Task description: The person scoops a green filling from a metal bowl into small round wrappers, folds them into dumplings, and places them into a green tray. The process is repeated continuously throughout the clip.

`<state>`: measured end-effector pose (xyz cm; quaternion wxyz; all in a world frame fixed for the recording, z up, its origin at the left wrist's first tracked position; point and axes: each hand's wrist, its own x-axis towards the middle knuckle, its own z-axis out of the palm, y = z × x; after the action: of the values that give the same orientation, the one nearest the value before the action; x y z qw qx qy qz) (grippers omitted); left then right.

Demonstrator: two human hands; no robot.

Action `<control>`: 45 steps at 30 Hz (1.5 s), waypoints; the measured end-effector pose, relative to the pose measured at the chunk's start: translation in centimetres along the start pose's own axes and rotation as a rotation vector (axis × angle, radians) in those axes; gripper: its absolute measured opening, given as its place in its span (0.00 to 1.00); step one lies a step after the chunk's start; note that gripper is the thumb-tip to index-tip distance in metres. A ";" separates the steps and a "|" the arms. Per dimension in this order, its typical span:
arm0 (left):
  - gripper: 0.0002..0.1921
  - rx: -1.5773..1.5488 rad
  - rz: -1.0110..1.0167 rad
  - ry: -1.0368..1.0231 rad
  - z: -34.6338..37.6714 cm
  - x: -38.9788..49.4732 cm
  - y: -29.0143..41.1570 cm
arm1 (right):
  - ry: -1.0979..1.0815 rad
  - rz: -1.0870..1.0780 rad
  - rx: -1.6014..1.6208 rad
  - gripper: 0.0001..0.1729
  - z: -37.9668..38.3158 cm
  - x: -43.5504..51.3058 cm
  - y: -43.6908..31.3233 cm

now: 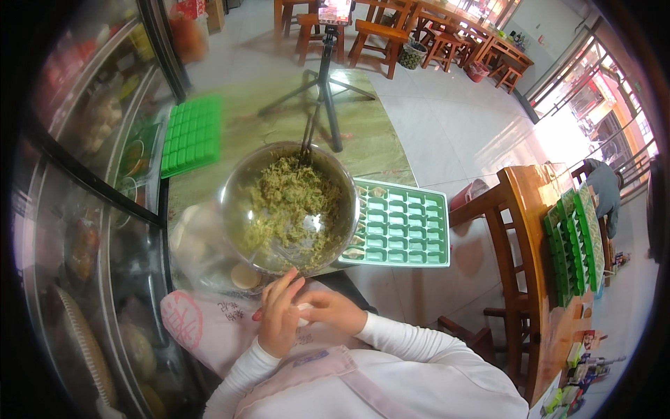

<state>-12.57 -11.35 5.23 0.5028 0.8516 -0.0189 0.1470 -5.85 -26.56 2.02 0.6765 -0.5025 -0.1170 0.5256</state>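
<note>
My left hand and my right hand meet in front of my apron. Between their fingers is a small white piece of dough, mostly hidden by the fingers. Just beyond them a steel mixing bowl holds a chopped greenish filling, with dark chopsticks standing in it. Right of the bowl, partly behind its rim, lies a pale green compartment tray. Several dumplings sit in its left compartments. A clear plastic bag and a round pale disc lie at the bowl's left.
A black tripod carrying a phone stands on the table. A bright green tray lies beside the glass-fronted cabinet on my left. Stacked green trays rest on a wooden table at right.
</note>
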 end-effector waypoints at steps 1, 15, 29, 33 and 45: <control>0.27 -0.035 -0.027 -0.017 0.2 -0.2 -0.4 | 0.057 -0.037 0.034 0.14 -0.9 -0.4 0.4; 0.11 0.230 -0.314 -0.037 -3.8 -3.3 -12.1 | 1.193 -0.611 -0.950 0.07 -26.5 5.5 -0.7; 0.12 0.683 -0.197 -0.095 -3.6 -3.0 -16.9 | 1.146 -0.588 -0.916 0.12 -26.5 5.5 0.7; 0.13 0.735 -0.165 -0.147 -3.3 -2.8 -17.4 | 0.996 -0.673 -0.680 0.07 -21.3 2.9 2.5; 0.08 0.353 -0.366 -0.175 -5.2 -2.4 -20.0 | 0.465 -0.348 -0.490 0.09 -4.9 0.2 6.8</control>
<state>-12.47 2.69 -10.11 0.3612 0.9248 0.1181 -0.0197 -6.41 -29.50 -5.80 0.6240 -0.7277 -0.1662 0.2313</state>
